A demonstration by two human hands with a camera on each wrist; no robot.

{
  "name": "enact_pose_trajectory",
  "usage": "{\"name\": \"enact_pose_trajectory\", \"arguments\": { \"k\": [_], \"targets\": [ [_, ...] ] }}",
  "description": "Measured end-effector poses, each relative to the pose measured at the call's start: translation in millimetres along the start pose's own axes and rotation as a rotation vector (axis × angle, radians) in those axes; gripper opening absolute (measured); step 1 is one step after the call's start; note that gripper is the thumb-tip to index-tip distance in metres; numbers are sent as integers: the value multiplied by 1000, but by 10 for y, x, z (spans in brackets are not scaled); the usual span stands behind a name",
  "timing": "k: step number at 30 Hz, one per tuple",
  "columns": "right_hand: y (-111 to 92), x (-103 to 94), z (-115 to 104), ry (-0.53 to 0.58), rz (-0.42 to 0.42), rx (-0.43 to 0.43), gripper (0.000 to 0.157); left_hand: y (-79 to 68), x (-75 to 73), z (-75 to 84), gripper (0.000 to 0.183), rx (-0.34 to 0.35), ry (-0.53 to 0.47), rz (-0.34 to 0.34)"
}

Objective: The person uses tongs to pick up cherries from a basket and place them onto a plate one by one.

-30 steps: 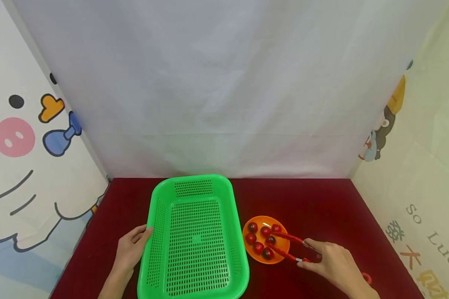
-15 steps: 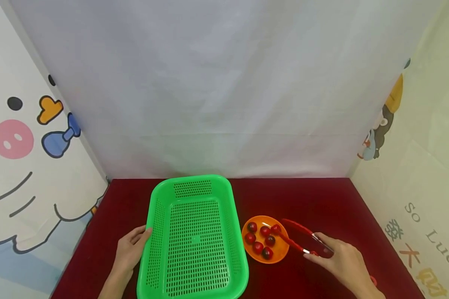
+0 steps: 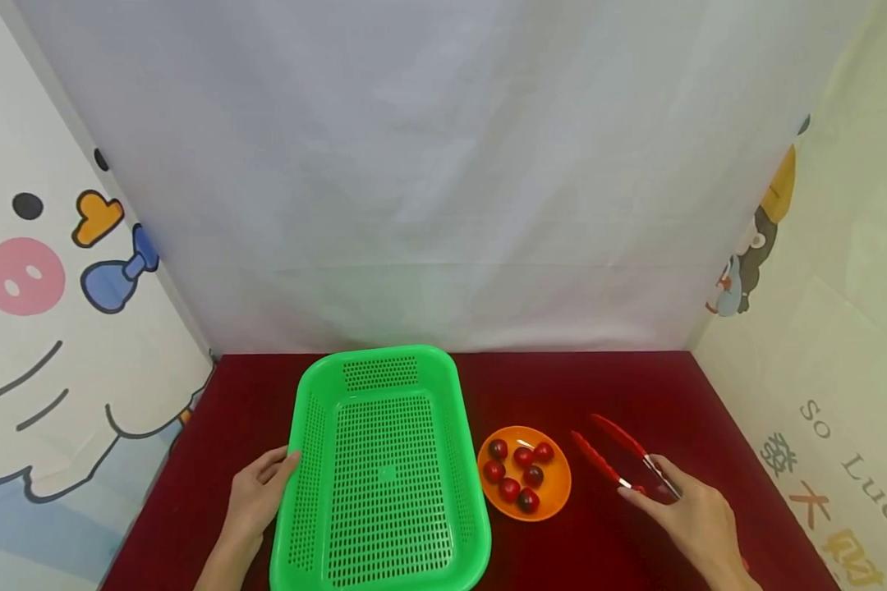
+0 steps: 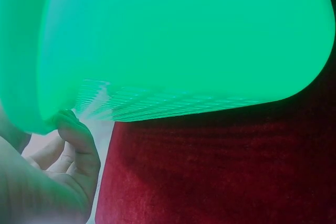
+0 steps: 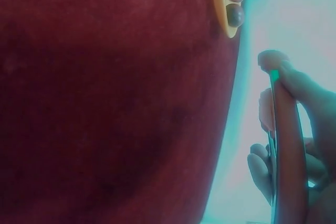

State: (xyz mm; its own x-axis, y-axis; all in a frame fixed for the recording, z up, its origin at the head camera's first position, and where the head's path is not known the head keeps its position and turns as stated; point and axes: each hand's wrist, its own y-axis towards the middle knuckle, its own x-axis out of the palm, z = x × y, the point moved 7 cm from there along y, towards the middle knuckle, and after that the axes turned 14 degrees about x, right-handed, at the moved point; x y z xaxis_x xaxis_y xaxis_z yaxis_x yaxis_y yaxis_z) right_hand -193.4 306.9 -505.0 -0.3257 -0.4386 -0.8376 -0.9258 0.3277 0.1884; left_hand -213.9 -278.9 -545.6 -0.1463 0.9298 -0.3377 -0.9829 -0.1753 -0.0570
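Observation:
My left hand (image 3: pixel 257 497) holds the left rim of a green plastic basket (image 3: pixel 384 525); the left wrist view shows its fingers curled at the basket's edge. The basket has slotted walls and a slotted floor, with nothing lying in it. To its right is an orange plate (image 3: pixel 558 484) with several small, round, dark-red fruits (image 3: pixel 509 491). Right of the plate, my right hand (image 3: pixel 698 517) grips red-tipped tongs (image 3: pixel 597 454). Their two arms stand apart with nothing between them. In the right wrist view, thumb and fingers lie along the tongs' handle (image 5: pixel 290 156).
A dark red cloth (image 3: pixel 547 390) covers the table. White fabric (image 3: pixel 443 180) hangs behind it, with printed cartoon panels on the left and right. The plate stands close beside the basket's right side.
My right hand has drawn the tongs away from the fruits, to the right and off the plate. The fruits stay on the plate. My left hand and the basket have hardly moved.

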Motion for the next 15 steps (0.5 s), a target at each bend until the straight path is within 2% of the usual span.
{"name": "enact_pose_trajectory", "arguments": {
  "k": [6,11,15],
  "targets": [
    [30,44,161,2,-42,100,78,0,0,-12,60,-6,-4,-3],
    [48,83,284,-10,-53,159,74,-2,0,-20,60,-6,2,-2],
    [55,111,361,-28,-99,208,77,0,-4,-27,60,-8,4,4]
  ]
}}
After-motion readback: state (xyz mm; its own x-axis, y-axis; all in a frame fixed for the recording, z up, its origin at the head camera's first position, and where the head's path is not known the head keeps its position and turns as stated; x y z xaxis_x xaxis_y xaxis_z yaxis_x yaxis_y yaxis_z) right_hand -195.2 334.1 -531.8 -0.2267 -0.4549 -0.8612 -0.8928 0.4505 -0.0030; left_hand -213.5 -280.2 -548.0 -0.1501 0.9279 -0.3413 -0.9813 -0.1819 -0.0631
